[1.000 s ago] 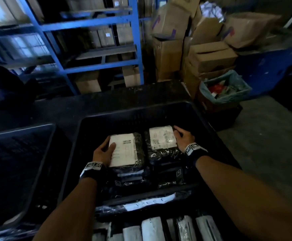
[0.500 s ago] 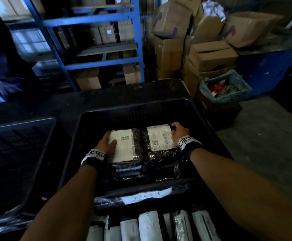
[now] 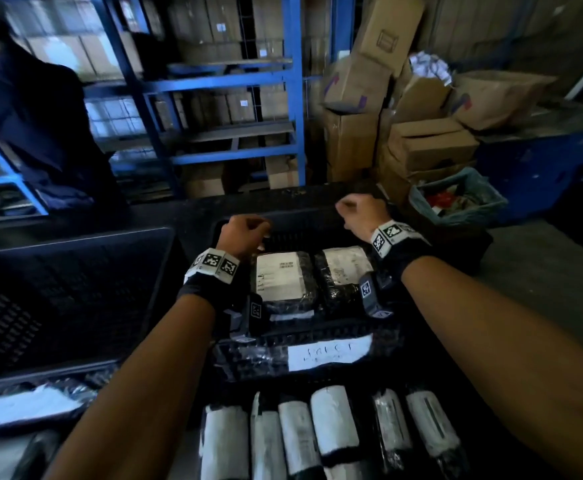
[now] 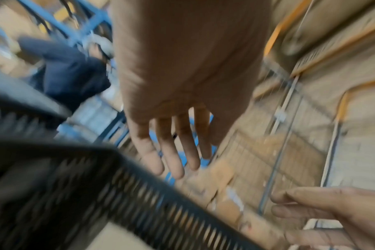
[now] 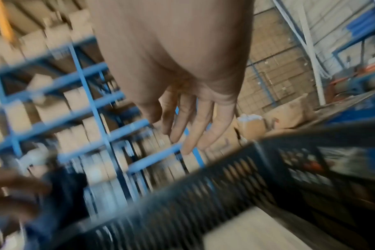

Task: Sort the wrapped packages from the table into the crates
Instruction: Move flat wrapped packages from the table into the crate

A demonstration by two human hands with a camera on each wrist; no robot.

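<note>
Two black-wrapped packages with white labels lie side by side in the black crate (image 3: 318, 223), the left package (image 3: 281, 277) next to the right package (image 3: 343, 268). My left hand (image 3: 245, 233) hovers above the crate's far left part, holding nothing. My right hand (image 3: 359, 213) hangs over the far rim, also holding nothing. In the left wrist view the left hand (image 4: 176, 152) shows straight, relaxed fingers above the crate wall (image 4: 139, 194). In the right wrist view the right hand (image 5: 188, 126) is likewise relaxed and bare. A row of wrapped packages (image 3: 318, 434) lies on the table close to me.
A second black crate (image 3: 68, 289) stands to the left. A hand-written label (image 3: 328, 351) is on the near crate wall. A person in dark blue (image 3: 33, 116) stands at the back left by blue shelving (image 3: 234, 81). Cardboard boxes (image 3: 428, 143) and a lined bin (image 3: 456, 195) are to the right.
Both hands have let go of the two packages and risen towards the crate's far rim. The packages stay lying in the crate.
</note>
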